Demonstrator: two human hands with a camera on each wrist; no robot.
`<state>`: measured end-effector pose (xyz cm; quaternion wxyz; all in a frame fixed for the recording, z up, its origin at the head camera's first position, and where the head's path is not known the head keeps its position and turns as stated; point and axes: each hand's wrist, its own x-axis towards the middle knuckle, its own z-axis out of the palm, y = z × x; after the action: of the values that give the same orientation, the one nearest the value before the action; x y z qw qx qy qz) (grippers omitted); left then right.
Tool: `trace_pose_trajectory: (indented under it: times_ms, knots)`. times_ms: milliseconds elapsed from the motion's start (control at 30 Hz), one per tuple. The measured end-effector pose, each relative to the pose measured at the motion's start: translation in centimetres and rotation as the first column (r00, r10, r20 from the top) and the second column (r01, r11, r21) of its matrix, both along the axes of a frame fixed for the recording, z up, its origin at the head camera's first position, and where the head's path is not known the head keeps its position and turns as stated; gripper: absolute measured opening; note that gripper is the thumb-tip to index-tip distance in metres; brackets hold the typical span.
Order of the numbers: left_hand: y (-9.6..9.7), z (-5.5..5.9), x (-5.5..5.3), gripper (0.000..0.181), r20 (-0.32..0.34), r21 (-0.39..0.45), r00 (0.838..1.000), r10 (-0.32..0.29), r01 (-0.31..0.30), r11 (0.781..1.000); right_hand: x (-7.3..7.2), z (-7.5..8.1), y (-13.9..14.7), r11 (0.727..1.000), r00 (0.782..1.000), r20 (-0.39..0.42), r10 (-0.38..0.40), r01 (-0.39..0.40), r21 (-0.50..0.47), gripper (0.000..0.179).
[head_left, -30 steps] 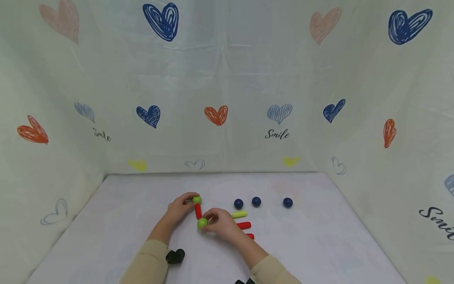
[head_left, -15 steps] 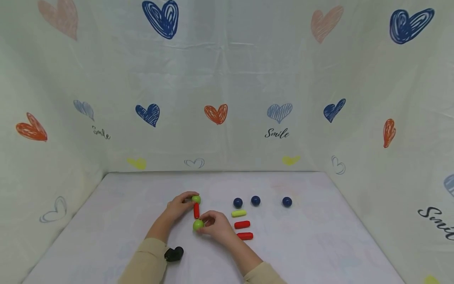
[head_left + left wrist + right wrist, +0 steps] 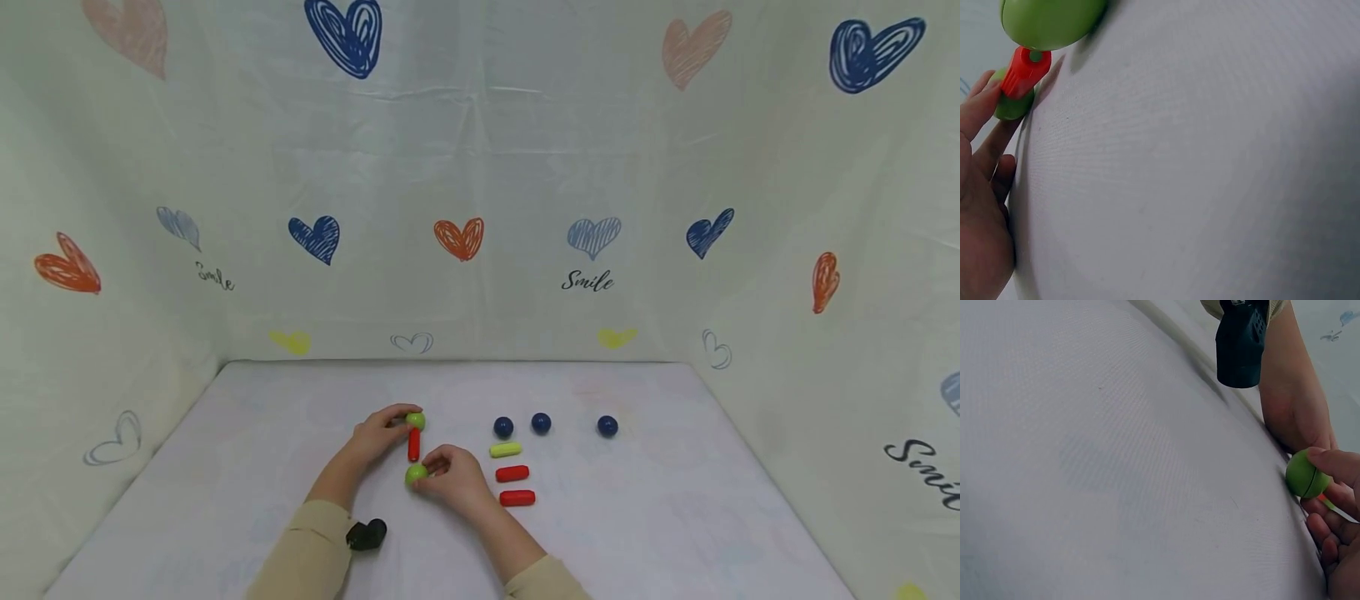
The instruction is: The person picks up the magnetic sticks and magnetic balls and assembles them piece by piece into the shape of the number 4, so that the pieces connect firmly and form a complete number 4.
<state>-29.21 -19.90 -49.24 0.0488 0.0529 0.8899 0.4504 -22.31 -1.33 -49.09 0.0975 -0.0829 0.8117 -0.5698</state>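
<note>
My left hand (image 3: 381,435) pinches a green ball (image 3: 416,421) at the far end of a red rod (image 3: 414,445). The rod points toward me, and in the left wrist view its near end shows a small green centre (image 3: 1035,56). A second green ball (image 3: 416,476) lies just off that near end, pinched between thumb and fingers of my right hand (image 3: 459,482). Whether this ball touches the rod I cannot tell. A dark seam runs round the ball (image 3: 1307,475) in the right wrist view.
Right of my hands lie a short yellow-green rod (image 3: 506,450) and two red rods (image 3: 512,473). Behind them sit three dark blue balls (image 3: 542,423) on the white table (image 3: 675,517). A heart-patterned cloth (image 3: 525,183) rises at the back and sides.
My right hand has shifted left with the near green ball. The red rod's near end has swung slightly left, and the two loose red rods are now fully uncovered. My left hand stays put.
</note>
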Motion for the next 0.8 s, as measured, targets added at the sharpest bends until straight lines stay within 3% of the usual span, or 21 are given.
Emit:
trace_pose_trajectory:
  times_ms: [800]
  knots:
    - [0.06,0.43,0.15,0.028,0.036,-0.016,0.999,-0.010,0.010,1.000,0.28,-0.30,-0.33,0.999,0.999,-0.022,-0.046,0.046,0.013,0.025]
